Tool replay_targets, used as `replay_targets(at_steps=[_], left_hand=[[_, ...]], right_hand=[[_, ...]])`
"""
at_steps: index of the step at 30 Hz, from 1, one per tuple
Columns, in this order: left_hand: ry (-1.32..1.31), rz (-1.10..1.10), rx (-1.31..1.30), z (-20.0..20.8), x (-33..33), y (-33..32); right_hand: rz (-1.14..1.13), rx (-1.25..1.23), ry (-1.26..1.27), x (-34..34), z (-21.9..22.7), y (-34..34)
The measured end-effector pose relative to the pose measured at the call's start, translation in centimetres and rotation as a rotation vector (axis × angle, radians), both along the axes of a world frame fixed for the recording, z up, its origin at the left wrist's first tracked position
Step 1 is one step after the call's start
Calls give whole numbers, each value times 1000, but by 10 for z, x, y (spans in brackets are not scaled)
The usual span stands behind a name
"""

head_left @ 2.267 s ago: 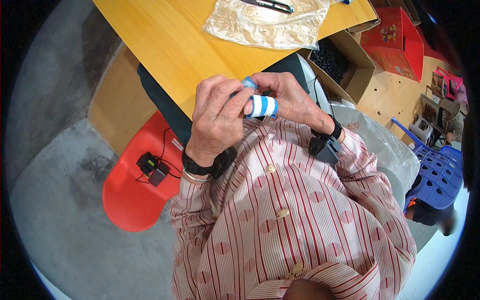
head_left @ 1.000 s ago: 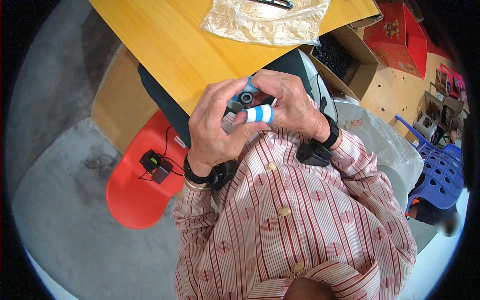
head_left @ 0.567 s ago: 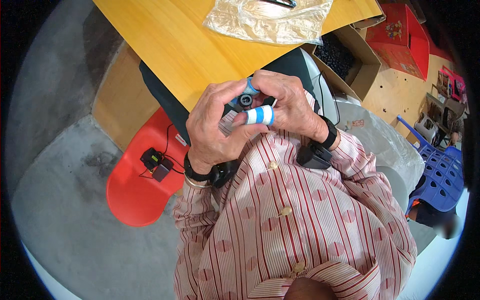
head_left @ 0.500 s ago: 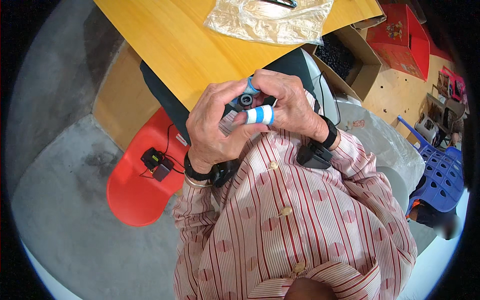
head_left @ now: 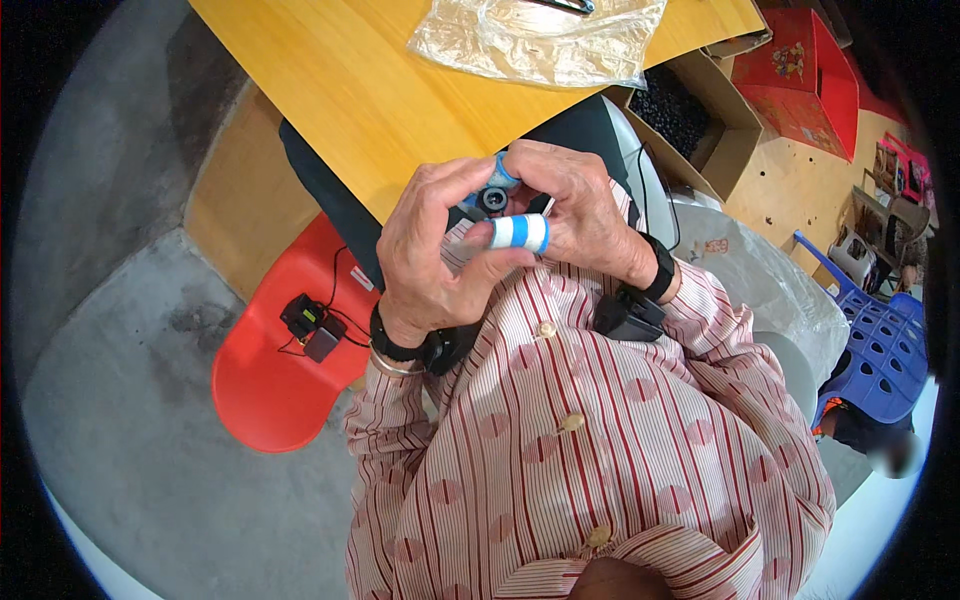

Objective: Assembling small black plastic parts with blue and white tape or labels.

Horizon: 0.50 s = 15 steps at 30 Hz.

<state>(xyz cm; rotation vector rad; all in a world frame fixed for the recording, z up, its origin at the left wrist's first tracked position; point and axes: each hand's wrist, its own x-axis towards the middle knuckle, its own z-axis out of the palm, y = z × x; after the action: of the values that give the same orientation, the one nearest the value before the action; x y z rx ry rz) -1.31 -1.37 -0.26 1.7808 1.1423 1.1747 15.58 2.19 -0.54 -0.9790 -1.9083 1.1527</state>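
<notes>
Between my two hands, in front of my chest, is a small round black part (head_left: 492,200) with a ring-shaped end that faces up. My left hand (head_left: 432,240) curls in from the left, its fingertips at the part. From the other side my right hand (head_left: 578,205) grips it, fingers bent round it. A blue-and-white striped wrap (head_left: 520,232) covers my right thumb, and blue wrapping shows on a fingertip above the part. Fingers hide most of the part's body.
A yellow table (head_left: 350,90) lies ahead, with a clear plastic bag (head_left: 530,45) on it. To the right stands a cardboard box (head_left: 735,140) of small black pieces (head_left: 670,108), beside a red box (head_left: 800,85). A red stool (head_left: 270,390) holds a black adapter (head_left: 322,340); a blue chair (head_left: 880,350) stands right.
My left hand has shifted very slightly to the right. Both hands stay around the small black part, which has barely moved.
</notes>
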Motion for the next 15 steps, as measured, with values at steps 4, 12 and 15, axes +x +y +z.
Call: replay_targets(at_steps=[4, 12, 15], left_hand=[[-2, -3, -21, -7, -1, 3], [-6, -12, -82, 3, 0, -2], [-41, 2, -83, 0, 2, -4]], right_hand=[[-20, -23, -35, 0, -5, 0], [34, -4, -25, 4, 1, 1], [52, 79, -58, 5, 0, 1]])
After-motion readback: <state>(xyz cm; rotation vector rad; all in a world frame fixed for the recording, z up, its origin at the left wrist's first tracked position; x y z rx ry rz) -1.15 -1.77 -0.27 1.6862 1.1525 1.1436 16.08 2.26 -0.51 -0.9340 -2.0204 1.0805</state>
